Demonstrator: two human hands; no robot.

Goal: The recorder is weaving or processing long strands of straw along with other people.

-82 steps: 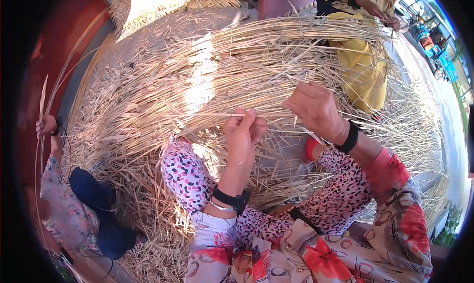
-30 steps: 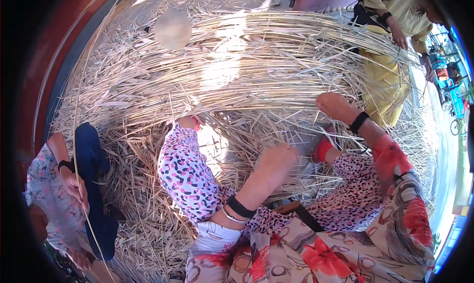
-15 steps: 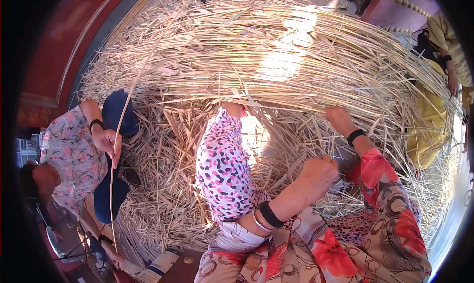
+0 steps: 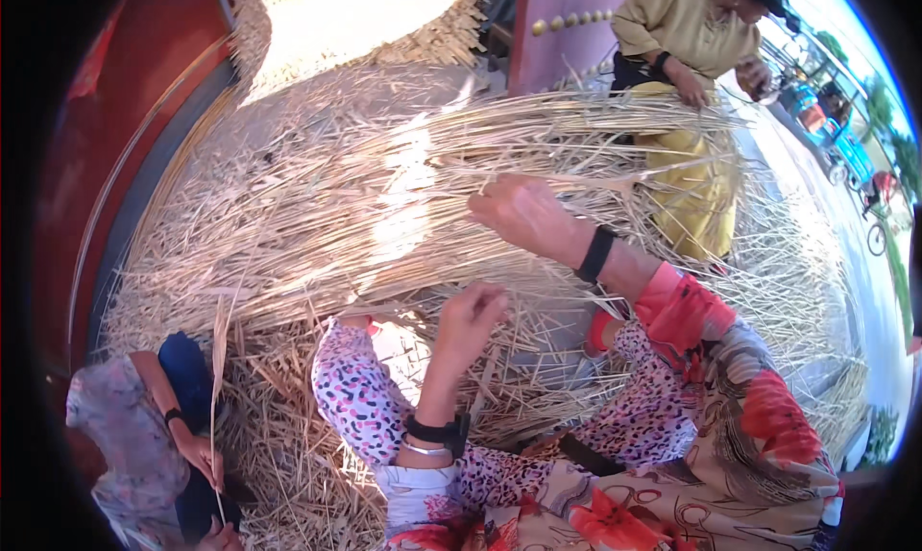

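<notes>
Long dry straw-coloured stalks (image 4: pixel 317 234) lie in a broad bundle across the ground in front of me. My right hand (image 4: pixel 533 215) is above the bundle, its fingers curled closed and slightly blurred. A pale stalk (image 4: pixel 615 181) shows just past its knuckles, but I cannot tell whether the hand holds it. Lower and nearer to me, my left hand (image 4: pixel 469 325) is raised over my bent legs. Its fingers are bent together, and anything between them is too small to make out. Broken stalks and husks (image 4: pixel 307 426) lie around my legs.
At the lower left a person (image 4: pixel 134 436) holds an upright stalk (image 4: pixel 219 359). Another person in a tan top (image 4: pixel 672 32) is at the bundle's far right end. A red wall (image 4: pixel 144 71) borders the left, and a street with a blue vehicle (image 4: pixel 845 152) lies beyond the right.
The view has swung to the right, showing more of the person in tan and the street. My right hand has lifted over the bundle, and my left hand has drawn back leftward, with its forearm now upright.
</notes>
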